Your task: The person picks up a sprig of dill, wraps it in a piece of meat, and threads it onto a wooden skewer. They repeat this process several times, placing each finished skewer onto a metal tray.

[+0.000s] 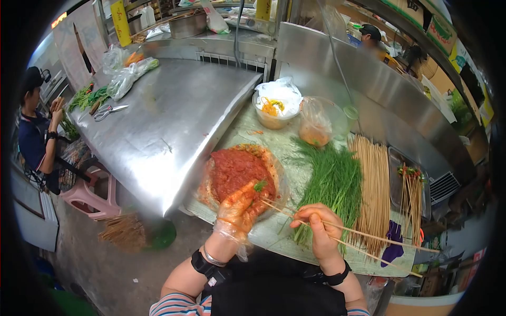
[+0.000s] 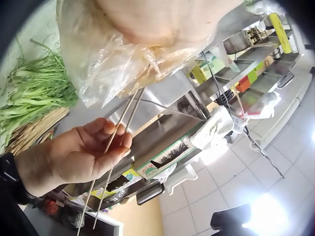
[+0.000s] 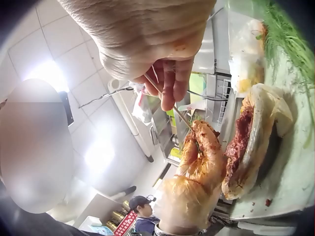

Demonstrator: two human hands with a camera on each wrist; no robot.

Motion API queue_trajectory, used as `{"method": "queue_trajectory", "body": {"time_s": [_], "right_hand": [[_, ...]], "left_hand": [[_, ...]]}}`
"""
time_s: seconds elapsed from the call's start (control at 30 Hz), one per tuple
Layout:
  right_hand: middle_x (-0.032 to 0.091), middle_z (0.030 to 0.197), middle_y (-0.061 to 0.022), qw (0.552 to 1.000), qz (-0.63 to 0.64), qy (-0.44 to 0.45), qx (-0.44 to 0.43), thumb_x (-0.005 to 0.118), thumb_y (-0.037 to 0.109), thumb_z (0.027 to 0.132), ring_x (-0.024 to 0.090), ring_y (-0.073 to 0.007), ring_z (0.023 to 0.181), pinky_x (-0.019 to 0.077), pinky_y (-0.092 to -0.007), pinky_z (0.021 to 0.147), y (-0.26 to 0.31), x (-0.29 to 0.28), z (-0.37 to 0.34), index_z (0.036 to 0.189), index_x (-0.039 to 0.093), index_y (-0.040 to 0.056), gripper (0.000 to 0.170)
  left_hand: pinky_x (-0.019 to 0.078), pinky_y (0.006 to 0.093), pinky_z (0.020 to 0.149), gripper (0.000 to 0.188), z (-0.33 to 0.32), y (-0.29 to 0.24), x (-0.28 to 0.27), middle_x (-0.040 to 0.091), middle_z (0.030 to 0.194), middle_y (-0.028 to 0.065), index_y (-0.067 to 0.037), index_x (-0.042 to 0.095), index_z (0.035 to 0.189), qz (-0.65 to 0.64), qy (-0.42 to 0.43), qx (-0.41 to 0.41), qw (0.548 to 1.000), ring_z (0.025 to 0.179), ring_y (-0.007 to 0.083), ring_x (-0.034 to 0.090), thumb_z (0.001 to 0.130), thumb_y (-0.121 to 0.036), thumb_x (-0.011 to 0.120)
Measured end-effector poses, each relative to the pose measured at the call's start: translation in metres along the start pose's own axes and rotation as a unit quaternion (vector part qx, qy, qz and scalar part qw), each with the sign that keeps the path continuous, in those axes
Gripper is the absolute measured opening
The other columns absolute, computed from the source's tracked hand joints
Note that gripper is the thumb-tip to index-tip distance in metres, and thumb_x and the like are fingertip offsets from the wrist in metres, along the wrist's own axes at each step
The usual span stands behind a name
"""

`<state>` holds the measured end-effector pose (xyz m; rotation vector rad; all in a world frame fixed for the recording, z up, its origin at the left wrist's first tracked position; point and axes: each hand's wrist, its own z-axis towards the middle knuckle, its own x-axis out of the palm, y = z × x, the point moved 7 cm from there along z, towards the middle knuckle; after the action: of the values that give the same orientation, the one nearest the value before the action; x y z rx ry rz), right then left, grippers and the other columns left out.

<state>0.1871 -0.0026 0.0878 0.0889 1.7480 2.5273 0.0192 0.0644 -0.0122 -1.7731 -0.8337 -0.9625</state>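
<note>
The left hand (image 1: 237, 210), in a clear plastic glove smeared with red, is curled round a bit of green herb (image 1: 260, 185) at the near edge of a bowl of red minced meat (image 1: 240, 169). Two thin skewers (image 1: 363, 231) are pinched in the bare right hand (image 1: 321, 231), their tips meeting the gloved fingers. In the left wrist view the right hand (image 2: 81, 157) holds both skewers (image 2: 109, 167) between thumb and fingers. The right wrist view shows a skewer (image 3: 170, 104) reaching the herb in the gloved left hand (image 3: 199, 157); whether it pierces anything is hidden.
Green herbs (image 1: 332, 181), a row of bare skewers (image 1: 371, 195) and a metal tray (image 1: 403, 158) holding skewers stand right of the bowl. Behind are a lined tub (image 1: 274, 122) and a bag (image 1: 315, 126). Scissors (image 1: 109, 111) lie on the steel counter (image 1: 163, 100). A person (image 1: 39, 126) is at left.
</note>
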Motion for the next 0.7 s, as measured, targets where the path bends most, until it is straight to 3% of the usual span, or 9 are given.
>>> {"method": "queue_trajectory", "body": {"time_s": [0.2, 0.4, 0.7], "right_hand": [[0.061, 0.089, -0.0157, 0.993, -0.085, 0.036, -0.074, 0.05, 0.011, 0.092, 0.064, -0.0214, 0.074, 0.0512, -0.0294, 0.068, 0.008, 0.007, -0.006, 0.091, 0.062, -0.0044, 0.02], [0.063, 0.087, -0.014, 0.959, -0.213, 0.069, -0.172, 0.06, 0.004, 0.081, 0.064, -0.0242, 0.072, 0.0516, -0.0298, 0.066, 0.016, 0.024, -0.004, 0.089, 0.063, -0.0014, 0.01], [0.063, 0.086, -0.0108, 0.929, -0.279, 0.08, -0.231, 0.066, -0.001, 0.071, 0.063, -0.0251, 0.073, 0.0523, -0.0301, 0.063, 0.015, 0.047, -0.001, 0.086, 0.063, 0.0014, 0.015]], "left_hand": [[0.0559, 0.0407, 0.082, 0.033, -0.001, 0.002, 0.006, 0.053, 0.116, 0.0188, 0.006, 0.048, 0.12, -0.023, 0.011, 0.009, 1.0, 0.098, 0.0312, 0.059, 0.088, -0.002, 0.053], [0.0535, 0.0415, 0.085, 0.032, 0.001, 0.005, -0.002, 0.055, 0.117, 0.0153, 0.004, 0.051, 0.119, 0.005, 0.0, 0.026, 1.0, 0.1, 0.0295, 0.058, 0.088, -0.004, 0.056], [0.0527, 0.0409, 0.086, 0.033, -0.002, -0.019, 0.003, 0.055, 0.118, 0.0146, 0.005, 0.05, 0.121, 0.122, 0.039, 0.165, 0.978, 0.101, 0.026, 0.058, 0.09, -0.004, 0.055]]}}
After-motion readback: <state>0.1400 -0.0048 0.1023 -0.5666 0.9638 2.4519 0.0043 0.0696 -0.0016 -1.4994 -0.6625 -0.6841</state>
